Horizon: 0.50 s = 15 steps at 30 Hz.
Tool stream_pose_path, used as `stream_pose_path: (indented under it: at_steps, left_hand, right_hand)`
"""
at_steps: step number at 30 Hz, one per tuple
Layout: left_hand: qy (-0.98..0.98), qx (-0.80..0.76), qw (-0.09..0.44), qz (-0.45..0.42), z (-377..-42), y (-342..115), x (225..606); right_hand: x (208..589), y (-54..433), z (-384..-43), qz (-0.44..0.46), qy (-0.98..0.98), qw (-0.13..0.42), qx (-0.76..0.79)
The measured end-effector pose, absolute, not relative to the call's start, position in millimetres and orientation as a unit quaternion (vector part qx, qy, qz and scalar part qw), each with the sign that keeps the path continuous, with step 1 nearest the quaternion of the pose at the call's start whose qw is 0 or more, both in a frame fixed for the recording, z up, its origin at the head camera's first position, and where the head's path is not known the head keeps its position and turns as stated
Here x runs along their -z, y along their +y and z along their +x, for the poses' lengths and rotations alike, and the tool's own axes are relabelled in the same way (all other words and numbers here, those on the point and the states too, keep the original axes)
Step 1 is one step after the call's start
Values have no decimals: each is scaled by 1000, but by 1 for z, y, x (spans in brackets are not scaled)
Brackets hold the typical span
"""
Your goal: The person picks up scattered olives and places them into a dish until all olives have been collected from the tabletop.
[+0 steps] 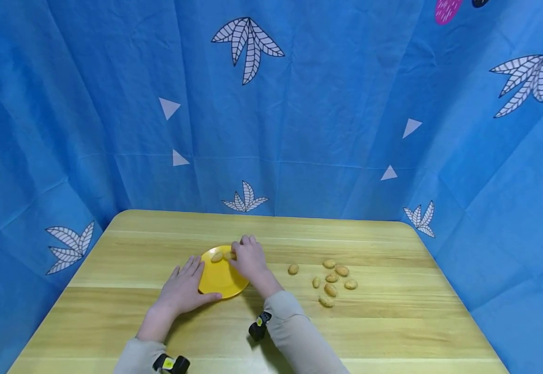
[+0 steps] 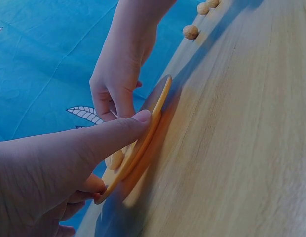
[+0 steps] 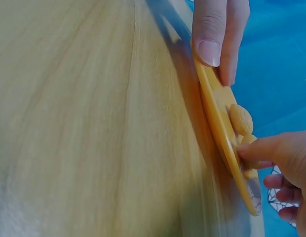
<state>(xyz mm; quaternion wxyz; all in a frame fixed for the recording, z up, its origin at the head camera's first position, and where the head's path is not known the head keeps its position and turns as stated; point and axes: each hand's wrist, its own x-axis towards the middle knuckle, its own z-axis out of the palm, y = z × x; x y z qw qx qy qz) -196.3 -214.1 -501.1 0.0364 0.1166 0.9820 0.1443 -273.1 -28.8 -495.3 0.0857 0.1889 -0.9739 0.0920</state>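
The left hand (image 1: 182, 291) is spreading thumb and fingers along the rim of a yellow plate (image 1: 225, 284), left of the table's (image 1: 393, 332) middle. Tan pieces (image 1: 330, 289) are lying rightward. Farther, the right hand (image 1: 250, 261) is pinching another piece (image 3: 250, 173) at the plate's far side.

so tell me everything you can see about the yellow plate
The yellow plate is round and shallow, with a raised rim and a smooth, shiny, plastic-looking surface. It sits face up on the wooden table. At least two tan, nut-like pieces are near its far edge. The left hand touches its rim; the right hand is over its far right side, contact unclear.
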Motion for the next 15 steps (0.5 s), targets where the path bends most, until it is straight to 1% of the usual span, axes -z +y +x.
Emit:
stream_pose_path:
  at_steps: [15]
  left_hand:
    - [981, -149, 36, 117, -196, -214, 501]
  right_hand:
    - [498, -26, -276, 183, -977, 80, -72]
